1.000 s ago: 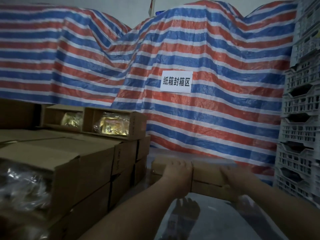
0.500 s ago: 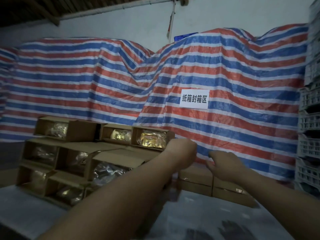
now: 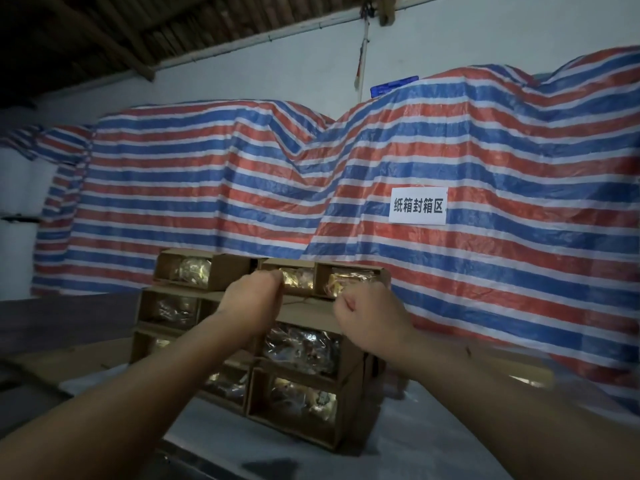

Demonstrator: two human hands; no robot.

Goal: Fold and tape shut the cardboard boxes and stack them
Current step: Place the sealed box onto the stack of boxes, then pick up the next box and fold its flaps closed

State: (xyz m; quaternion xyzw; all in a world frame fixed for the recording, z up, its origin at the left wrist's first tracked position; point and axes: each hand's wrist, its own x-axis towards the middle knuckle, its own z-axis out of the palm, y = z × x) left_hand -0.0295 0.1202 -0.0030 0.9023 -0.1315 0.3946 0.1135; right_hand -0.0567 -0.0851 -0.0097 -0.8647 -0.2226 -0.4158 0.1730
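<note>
A stack of open cardboard boxes (image 3: pixel 301 403) stands on the table, their fronts showing shiny wrapped goods. Three boxes make up the top row: one on the left (image 3: pixel 188 268), one in the middle (image 3: pixel 294 271) and one on the right (image 3: pixel 353 280). My left hand (image 3: pixel 254 296) is raised to the middle top box, its fingers curled at that box's left front edge. My right hand (image 3: pixel 367 315) has its fingers curled at the lower front edge of the right top box. How firmly either hand holds is hard to see in the dim light.
A red, white and blue striped tarp (image 3: pixel 207 188) covers the bulk behind the table and carries a white paper sign (image 3: pixel 417 206). Blurred closed boxes (image 3: pixel 530 375) lie at the right. The table top (image 3: pixel 415 445) is covered in pale plastic. A dark board (image 3: pixel 62 317) lies at the left.
Both hands left the closed boxes at the right and rose to the top row of the open stack. The view lifted and swung left.
</note>
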